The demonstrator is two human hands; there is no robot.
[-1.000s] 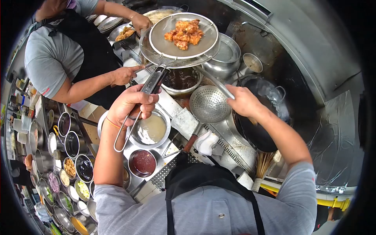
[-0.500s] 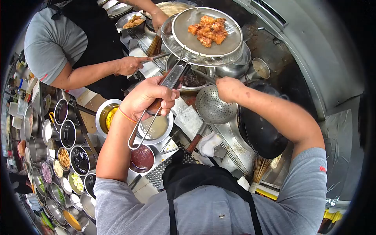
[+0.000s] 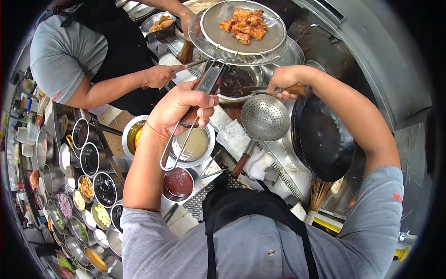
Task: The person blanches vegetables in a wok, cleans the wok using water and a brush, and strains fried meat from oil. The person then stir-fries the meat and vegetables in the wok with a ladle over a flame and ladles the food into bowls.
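My left hand (image 3: 188,108) is wrapped round the handles of the mesh strainers (image 3: 218,44), which are stacked and held up at the top centre. Browned fried pieces (image 3: 245,25) lie in the upper strainer. My right hand (image 3: 289,83) is closed round the wooden handle of a metal utensil (image 3: 255,89), whose far end reaches over a pot of dark liquid (image 3: 237,83). Below that hand, a perforated ladle (image 3: 265,117) rests on the counter with its wooden handle towards me.
A black wok (image 3: 327,139) stands at the right, with a bamboo brush (image 3: 318,193) nearer me. A co-worker's hand (image 3: 162,75) holds a handle at the left. Pots of pale liquid (image 3: 193,145) and red sauce (image 3: 178,182) sit below my left hand. Several ingredient containers (image 3: 104,188) fill the left.
The strainers have moved right and up with my left hand. My right hand has shifted, and the wooden handle in it now shows. The wok appears tilted differently than a second ago.
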